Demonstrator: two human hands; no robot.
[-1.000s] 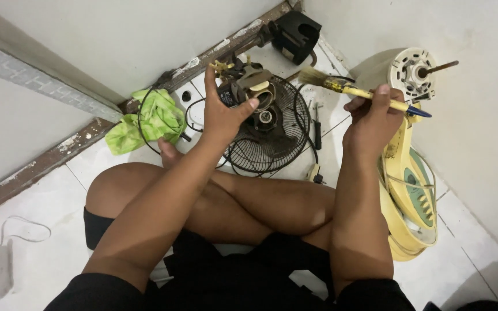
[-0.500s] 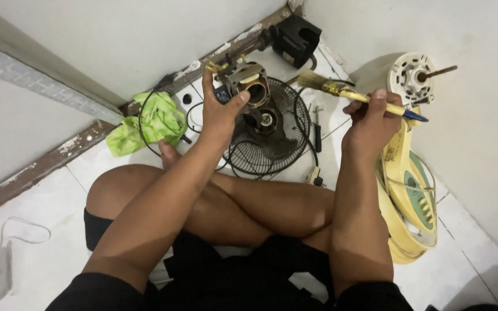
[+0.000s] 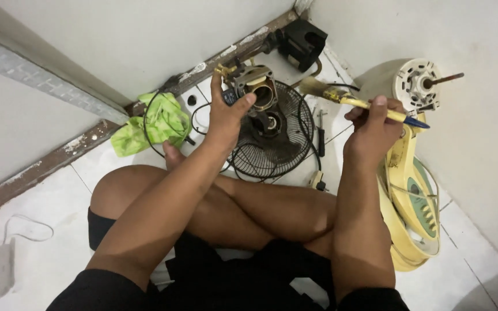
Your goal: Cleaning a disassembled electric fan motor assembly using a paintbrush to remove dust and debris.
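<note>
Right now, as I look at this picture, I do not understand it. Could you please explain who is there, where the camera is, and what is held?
The camera sits on a person's head and looks down, so you see their own arms and crossed legs on a white tiled floor in a corner.

The left hand holds up a small metal motor part with a round opening. The right hand holds a paintbrush with a yellow handle.

On the floor lie a black wire fan grille, a green cloth, a black box-like part in the corner, a screwdriver, and a cream fan body with its motor shaft on the right.
</note>
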